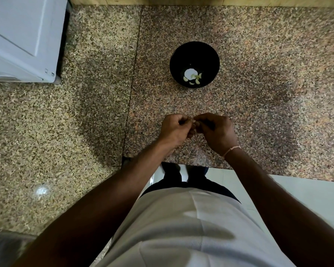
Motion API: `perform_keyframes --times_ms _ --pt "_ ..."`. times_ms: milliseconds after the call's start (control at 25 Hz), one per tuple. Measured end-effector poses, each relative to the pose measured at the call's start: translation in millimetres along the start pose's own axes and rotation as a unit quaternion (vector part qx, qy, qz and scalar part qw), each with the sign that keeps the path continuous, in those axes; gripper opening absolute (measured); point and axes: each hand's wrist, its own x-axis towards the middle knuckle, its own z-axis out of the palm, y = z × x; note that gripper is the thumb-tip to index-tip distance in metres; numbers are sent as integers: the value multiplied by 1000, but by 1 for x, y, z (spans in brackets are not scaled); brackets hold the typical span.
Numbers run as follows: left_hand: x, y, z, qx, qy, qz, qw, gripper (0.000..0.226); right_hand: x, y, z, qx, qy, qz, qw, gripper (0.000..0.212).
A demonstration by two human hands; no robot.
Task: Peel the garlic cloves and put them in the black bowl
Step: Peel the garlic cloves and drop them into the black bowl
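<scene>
The left hand (175, 130) and the right hand (215, 130) meet fingertip to fingertip, both curled on something small, probably a garlic clove, mostly hidden; it could slip and fall past the counter edge (181, 162), which is near the wrists; the black bowl (194, 54), holding some peeled cloves (198, 78), stands beyond, with free granite between.

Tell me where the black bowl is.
The black bowl sits on the granite counter, upper centre of the head view, beyond both hands, peeled cloves inside.
</scene>
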Motion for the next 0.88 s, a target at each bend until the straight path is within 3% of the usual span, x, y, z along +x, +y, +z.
perform_keyframes --times_ms 320,600,760,880 --pt "1 -3 3 -13 -2 6 1000 9 -1 -3 6 150 -7 94 984 20" --pt "1 -13 4 -12 6 0 1000 12 -1 -2 12 336 27 205 919 13" --pt "2 -19 5 15 23 2 1000 12 1 5 10 382 54 267 883 12" --pt "4 -23 7 60 54 8 997 9 2 11 6 363 46 263 893 11"
